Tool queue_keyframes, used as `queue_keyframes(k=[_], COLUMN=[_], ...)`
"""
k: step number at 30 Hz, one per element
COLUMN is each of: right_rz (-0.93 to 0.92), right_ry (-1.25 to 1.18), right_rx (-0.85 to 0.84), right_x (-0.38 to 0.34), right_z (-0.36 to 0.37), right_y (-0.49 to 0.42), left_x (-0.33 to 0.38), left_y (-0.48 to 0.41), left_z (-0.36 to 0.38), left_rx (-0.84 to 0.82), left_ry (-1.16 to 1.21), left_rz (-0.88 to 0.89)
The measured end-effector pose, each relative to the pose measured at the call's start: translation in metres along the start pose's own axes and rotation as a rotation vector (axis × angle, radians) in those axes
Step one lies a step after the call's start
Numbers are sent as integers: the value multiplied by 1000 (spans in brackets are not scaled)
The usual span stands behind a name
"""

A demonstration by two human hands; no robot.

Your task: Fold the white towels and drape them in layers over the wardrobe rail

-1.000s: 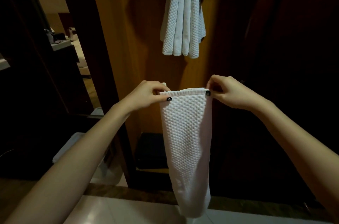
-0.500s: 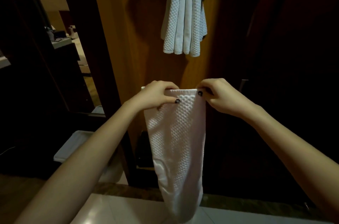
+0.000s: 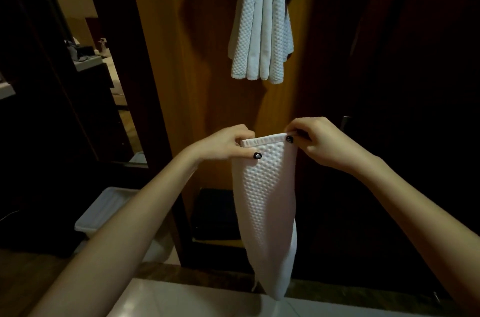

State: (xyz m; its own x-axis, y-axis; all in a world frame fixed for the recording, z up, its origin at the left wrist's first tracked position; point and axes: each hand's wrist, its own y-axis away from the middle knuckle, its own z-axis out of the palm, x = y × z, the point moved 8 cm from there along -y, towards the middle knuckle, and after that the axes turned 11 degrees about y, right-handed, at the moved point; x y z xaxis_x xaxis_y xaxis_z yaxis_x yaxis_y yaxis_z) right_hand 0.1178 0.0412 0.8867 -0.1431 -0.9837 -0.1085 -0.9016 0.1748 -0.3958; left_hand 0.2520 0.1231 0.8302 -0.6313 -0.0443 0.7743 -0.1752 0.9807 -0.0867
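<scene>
Folded white towel (image 3: 265, 202) hanging, top corners pinched by left-hand fingers (image 3: 244, 154), right-hand fingers (image 3: 298, 132)

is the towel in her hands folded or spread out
Folded. The towel hangs as a narrow strip, both hands pinching its top edge close together.

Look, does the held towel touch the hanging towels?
Apart. The head view shows bare wood between the hanging towels and the top of the held towel.
</scene>
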Motion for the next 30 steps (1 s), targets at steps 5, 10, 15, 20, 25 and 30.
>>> queue_keyframes(k=[5, 10, 15, 20, 25, 30], right_rz=[162, 166, 121, 102, 63, 107], right_ry=[-27, -89, -145, -165, -150, -76], right_rx=[-143, -171, -105, -100, -76, -53], right_x=[29, 31, 16, 8, 3, 20], right_z=[15, 37, 44, 41, 38, 21], right_y=[-5, 0, 1, 2, 5, 6], left_x=[4, 0, -13, -23, -34, -25], left_y=[-3, -4, 0, 4, -1, -8], left_z=[-4, 1, -9, -14, -3, -6], left_rx=[233, 158, 18, 22, 18, 56], left_ry=[153, -9, -245, -122, -157, -250], left_rz=[109, 150, -35, -101, -58, 38])
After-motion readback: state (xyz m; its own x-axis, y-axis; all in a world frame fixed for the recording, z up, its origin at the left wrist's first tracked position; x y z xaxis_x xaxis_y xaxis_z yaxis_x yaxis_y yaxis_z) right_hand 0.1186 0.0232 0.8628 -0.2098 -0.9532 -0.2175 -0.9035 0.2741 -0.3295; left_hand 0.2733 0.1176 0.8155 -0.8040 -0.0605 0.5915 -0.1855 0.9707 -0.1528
